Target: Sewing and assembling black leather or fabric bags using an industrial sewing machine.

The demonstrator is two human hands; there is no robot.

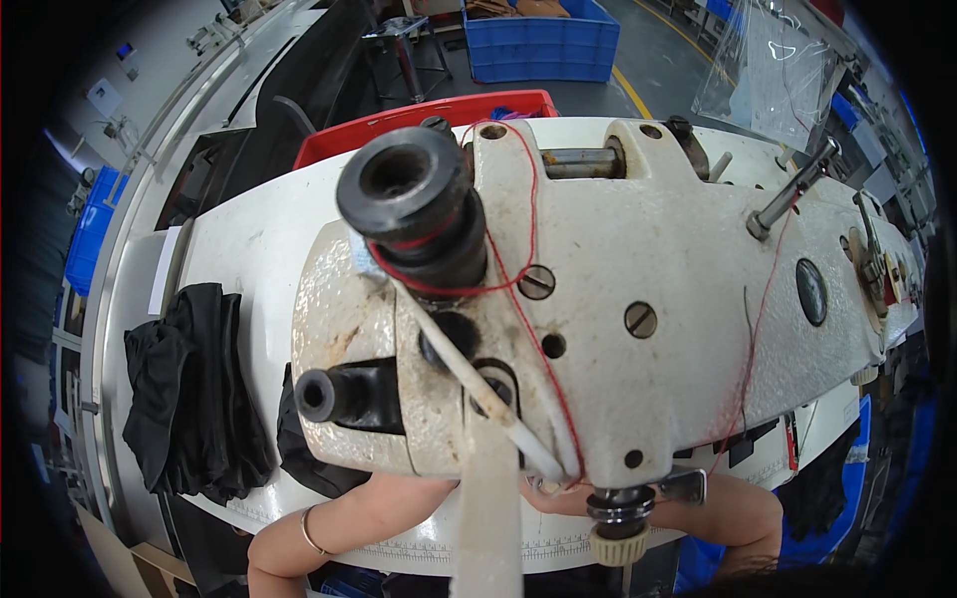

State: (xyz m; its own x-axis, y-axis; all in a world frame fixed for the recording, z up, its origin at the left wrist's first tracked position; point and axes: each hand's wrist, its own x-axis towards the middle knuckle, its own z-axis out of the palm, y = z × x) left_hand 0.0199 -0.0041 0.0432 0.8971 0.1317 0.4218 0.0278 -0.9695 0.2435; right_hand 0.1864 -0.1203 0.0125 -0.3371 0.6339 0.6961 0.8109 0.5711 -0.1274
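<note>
A white industrial sewing machine [638, 249] fills the middle of the view, with red thread [543, 369] looped round its black post and running across its body. My left forearm, wearing a thin bangle [313, 534], reaches in below it; only the back part of my left hand [424, 488] shows, next to black fabric [309, 453] that is partly covered by the machine. From the other side my right forearm [733, 508] comes in behind the tension knob [620, 548]. A sliver of my right hand [548, 501] is visible. The machine hides the fingers of both hands and anything in them.
Folded black cloth pieces [199, 399] lie on the white tabletop [249, 239] at the left. Beyond the machine are a red bin [429, 115], a stool [404, 50] and a blue crate [543, 45]. More dark fabric [817, 488] hangs by a blue container at the right.
</note>
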